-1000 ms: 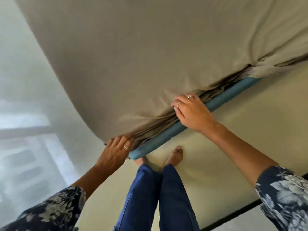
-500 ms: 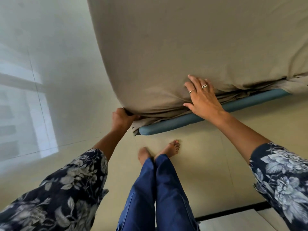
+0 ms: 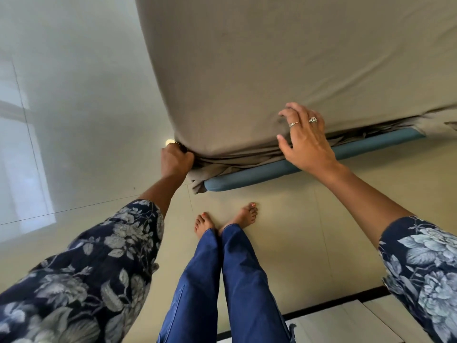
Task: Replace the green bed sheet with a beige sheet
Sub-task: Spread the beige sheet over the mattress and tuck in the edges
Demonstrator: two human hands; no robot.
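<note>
My left hand [image 3: 176, 161] grips bunched sheet [image 3: 284, 60] at the bed's corner; right hand [image 3: 305, 141] rests loosely on it. Letting go could untuck it.

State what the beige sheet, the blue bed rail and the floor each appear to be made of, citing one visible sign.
Beige sheet: woven cloth, matte; it creases and bunches at the corner.
Blue bed rail: probably padded fabric or vinyl; rounded, soft-looking edge.
Floor: likely glossy tile; thin joint lines and window reflection.

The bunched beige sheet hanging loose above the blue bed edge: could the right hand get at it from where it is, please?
Probably yes: the right hand already rests on the beige sheet just above the loose folds, with nothing between; the left hand grips only the corner.
</note>
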